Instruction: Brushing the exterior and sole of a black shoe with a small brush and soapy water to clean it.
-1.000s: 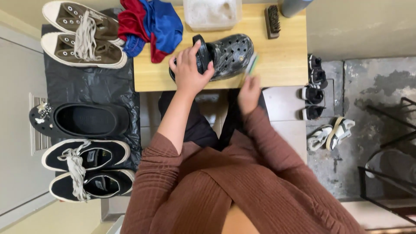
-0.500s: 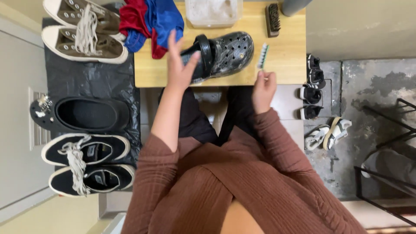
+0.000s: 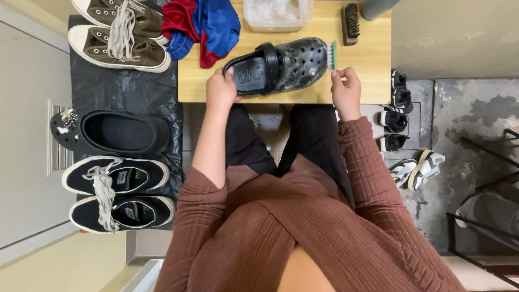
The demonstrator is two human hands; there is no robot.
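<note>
Nearest the camera: your brown ribbed sleeves, and dark trousers under the counter (image 3: 373, 59) edge.

Left hand (image 3: 220, 89): at the counter's near edge, fingers curled over the heel end of the black clog (image 3: 281, 66). Closed on it, thumb side against the heel strap.

Right hand (image 3: 346, 86): at the near edge, right of the clog. Fingers pinched shut around the handle of a small green brush (image 3: 331, 54). Bristle end sits at the clog's toe, touching or just beside it; cannot tell which.

Clog: lies on its side across the middle of the counter, heel to your left, toe to your right, perforated upper facing the camera, surface glossy.

Further back on the counter: red and blue cloth (image 3: 203, 24) at the left, just behind the clog's heel. Clear tub (image 3: 277, 13) of foamy liquid at the far centre. Dark scrub brush (image 3: 350, 22) at the far right, apart from the clog. Grey cylinder (image 3: 378, 6) at the far right corner, mostly out of frame.

Floor, your left: black sheet (image 3: 124, 89) carrying a second black clog (image 3: 111, 132), black sneakers (image 3: 116, 194) nearer you, and brown sneakers (image 3: 121, 32) at the far end.

Floor, your right: small dark shoes (image 3: 394, 108) and a pale pair (image 3: 419, 170).
</note>
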